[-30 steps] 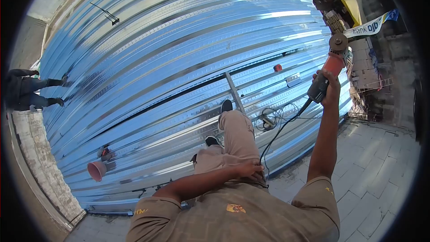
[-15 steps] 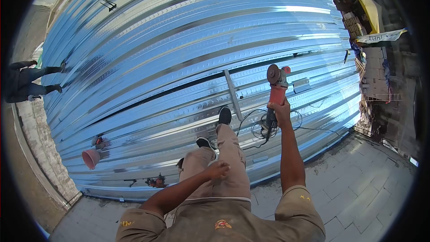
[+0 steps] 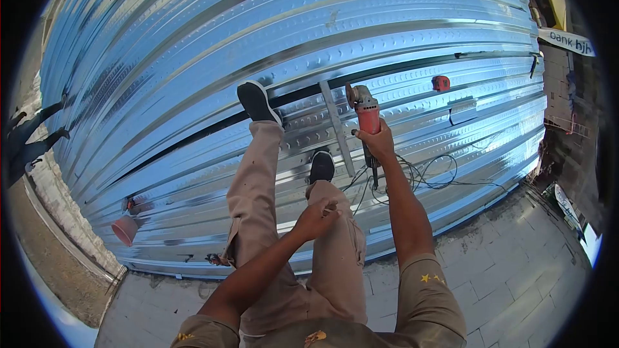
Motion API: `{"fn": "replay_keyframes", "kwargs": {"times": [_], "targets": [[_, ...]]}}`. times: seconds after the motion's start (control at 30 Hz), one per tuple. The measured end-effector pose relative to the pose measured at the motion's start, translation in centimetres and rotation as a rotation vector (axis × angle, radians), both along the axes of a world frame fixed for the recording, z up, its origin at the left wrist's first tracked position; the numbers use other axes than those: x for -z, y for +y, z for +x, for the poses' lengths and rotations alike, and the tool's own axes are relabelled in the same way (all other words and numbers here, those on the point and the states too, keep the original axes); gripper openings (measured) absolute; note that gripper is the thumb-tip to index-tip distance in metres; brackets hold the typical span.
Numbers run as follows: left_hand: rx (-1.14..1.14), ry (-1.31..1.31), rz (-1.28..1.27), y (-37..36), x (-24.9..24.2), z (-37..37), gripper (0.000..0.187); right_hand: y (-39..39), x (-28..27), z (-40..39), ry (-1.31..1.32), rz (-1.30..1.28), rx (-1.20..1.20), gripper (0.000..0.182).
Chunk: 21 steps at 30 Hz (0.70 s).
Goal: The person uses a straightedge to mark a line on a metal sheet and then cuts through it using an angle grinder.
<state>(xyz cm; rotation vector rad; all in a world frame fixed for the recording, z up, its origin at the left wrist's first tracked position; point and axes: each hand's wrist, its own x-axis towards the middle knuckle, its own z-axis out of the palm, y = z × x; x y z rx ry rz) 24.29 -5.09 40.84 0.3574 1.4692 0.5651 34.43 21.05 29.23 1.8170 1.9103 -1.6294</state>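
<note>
— Left shoe [image 3: 259,102] has stepped ahead of the right shoe [image 3: 322,166] since half a second ago, and the red-and-black angle grinder [image 3: 368,119] is now nearer that right shoe.

— What fills the scene, biggest first?

— Shiny ribbed metal sheeting [image 3: 400,32], then grey paving [image 3: 477,283] along its near edge. Another person [image 3: 32,145] is at the far left.

— Any writing?

— One white banner [image 3: 567,41], upper right, reads "bank"; its next letters are unclear. Lettering on a smaller sign [image 3: 567,206] below is illegible. Yellow stars mark the right sleeve [image 3: 425,296].

— And the hands?

— Right hand [image 3: 377,142]: fingers wrapped round the grinder's body, its disc beside a metal bar [image 3: 336,130]. Left hand [image 3: 316,220]: loosely clenched before the right thigh; whether it holds anything, I can't tell.

— Smaller things?

— Cable loops [image 3: 442,180] right of the grinder, a pink bucket [image 3: 124,230] at left, and one small red object [image 3: 441,83].
</note>
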Motion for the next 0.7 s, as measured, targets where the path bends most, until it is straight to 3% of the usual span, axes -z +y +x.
{"fn": "replay_keyframes", "kwargs": {"times": [0.17,0.23,0.37,0.43,0.7], "targets": [[0.357,-0.082,0.046,6.1,2.9,-4.6,0.054,1.3,5.6,-1.0,-0.194,-0.012,-0.104,0.069],[0.815,0.020,0.004,8.0,2.7,-5.9,0.057,2.3,6.4,-2.1,-0.257,-0.049,-0.113,0.069],[0.707,-0.079,-0.016,8.4,2.6,-6.5,0.058,3.0,8.8,-3.8,-0.339,-0.098,-0.135,0.069],[0.827,-0.097,-0.016,8.6,2.0,-6.7,0.058,3.3,9.3,-4.3,-0.376,-0.114,-0.136,0.069],[0.698,-0.253,0.015,10.4,1.3,-8.1,0.059,3.2,10.3,-5.5,-0.423,-0.117,-0.139,0.065]]}}
